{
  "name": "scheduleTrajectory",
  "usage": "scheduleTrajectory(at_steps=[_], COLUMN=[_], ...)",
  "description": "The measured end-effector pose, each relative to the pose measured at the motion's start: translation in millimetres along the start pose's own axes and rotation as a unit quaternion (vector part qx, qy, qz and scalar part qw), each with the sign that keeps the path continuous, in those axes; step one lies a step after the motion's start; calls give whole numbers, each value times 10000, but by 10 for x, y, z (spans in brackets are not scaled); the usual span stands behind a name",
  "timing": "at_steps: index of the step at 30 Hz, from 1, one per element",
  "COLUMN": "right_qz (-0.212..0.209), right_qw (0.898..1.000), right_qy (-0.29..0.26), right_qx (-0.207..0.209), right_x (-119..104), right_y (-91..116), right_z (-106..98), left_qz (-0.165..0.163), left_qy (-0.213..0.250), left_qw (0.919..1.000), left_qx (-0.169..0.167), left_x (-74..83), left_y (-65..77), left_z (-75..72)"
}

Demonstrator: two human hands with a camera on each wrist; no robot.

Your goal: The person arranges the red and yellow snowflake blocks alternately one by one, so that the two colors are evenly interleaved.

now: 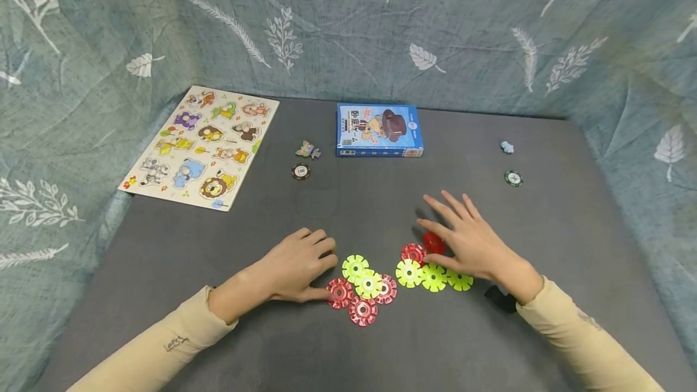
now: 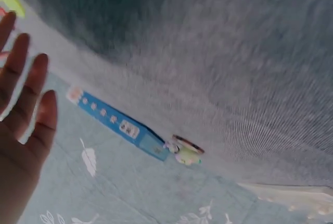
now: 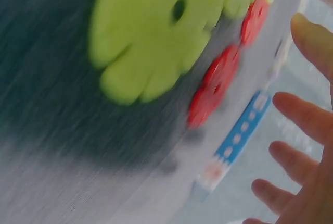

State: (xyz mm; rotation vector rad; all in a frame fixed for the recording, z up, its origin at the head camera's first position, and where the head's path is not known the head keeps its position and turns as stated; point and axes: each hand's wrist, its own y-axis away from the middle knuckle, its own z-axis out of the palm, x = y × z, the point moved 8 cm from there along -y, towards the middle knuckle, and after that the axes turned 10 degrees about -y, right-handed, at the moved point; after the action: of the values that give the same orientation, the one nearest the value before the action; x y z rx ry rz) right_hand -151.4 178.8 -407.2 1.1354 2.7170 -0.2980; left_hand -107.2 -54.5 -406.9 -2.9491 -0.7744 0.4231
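Observation:
Notched plastic flower discs, red and yellow-green, lie in two groups on the dark table. My left hand (image 1: 301, 263) is beside the left group, fingers loosely bent, its thumb tip at the edge of a red disc (image 1: 339, 293). Two yellow-green discs (image 1: 368, 284) and two more red discs (image 1: 362, 312) overlap there. Over the right group my right hand (image 1: 467, 241) spreads its fingers. Beneath its palm and thumb are red discs (image 1: 412, 252) and a row of yellow-green discs (image 1: 408, 273), partly hidden by the hand. The right wrist view shows a yellow-green disc (image 3: 151, 36) up close. Neither hand grips anything.
A blue card game box (image 1: 379, 130) lies at the back. An animal puzzle board (image 1: 198, 147) is at the left. Two poker chips, one black (image 1: 301, 172) and one green (image 1: 513, 178), lie near small figurines (image 1: 308, 150). Patterned cloth (image 1: 348, 29) hangs behind the table.

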Motion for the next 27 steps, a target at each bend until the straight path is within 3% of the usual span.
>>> scheduleTrajectory(at_steps=[5,13,17,21,27], right_qz=[-799,-1791,-2203,-2349,-2474], right_qw=[9967,9829,9733,9669,9620], right_qy=[92,-106,-435,-778,-738], right_qx=[-111,-406,-472,-626,-887], right_x=[-297,-707,-864,-973,-1113], right_y=[-107,-268,-327,-367,-385], right_z=[79,175,217,264,377], left_qz=[608,1235,1411,1525,1424], left_qy=[35,60,111,380,703], left_qw=[9979,9921,9894,9873,9871], left_qx=[221,198,330,219,217], left_x=[154,299,337,399,457], left_y=[56,49,13,-6,-30], left_z=[-29,-57,-58,-17,8])
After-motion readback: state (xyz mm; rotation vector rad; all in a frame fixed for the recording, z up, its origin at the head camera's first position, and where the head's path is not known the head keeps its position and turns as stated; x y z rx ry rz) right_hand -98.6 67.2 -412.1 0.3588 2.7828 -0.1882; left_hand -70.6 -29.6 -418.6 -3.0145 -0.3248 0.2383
